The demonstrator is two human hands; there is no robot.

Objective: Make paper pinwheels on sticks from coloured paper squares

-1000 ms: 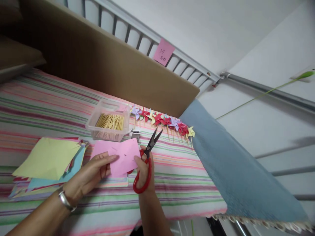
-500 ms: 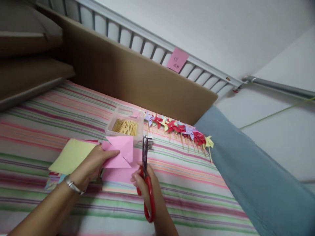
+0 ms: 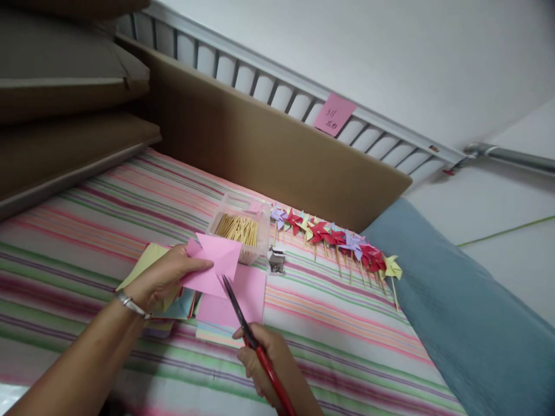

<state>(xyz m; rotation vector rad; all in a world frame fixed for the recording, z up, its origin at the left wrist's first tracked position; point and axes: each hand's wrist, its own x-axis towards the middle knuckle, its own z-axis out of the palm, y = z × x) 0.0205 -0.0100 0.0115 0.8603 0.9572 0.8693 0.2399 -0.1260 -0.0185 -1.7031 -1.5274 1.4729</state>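
Right hand (image 3: 277, 353): its grip was wrapped round the red handles.
Scissors (image 3: 236, 306): they slanted up and left from that hand, tips at the square's lower right edge; contact could not be told.
Left hand (image 3: 171, 271): its grip was pinched on the square's left side, thumb on top.
Pink square (image 3: 223, 254): it hung above a pink sheet (image 3: 251, 294), nothing between it and the tips.
Beyond: a tub (image 3: 262, 245) of sticks (image 3: 237, 230), then pinwheels (image 3: 333, 237).
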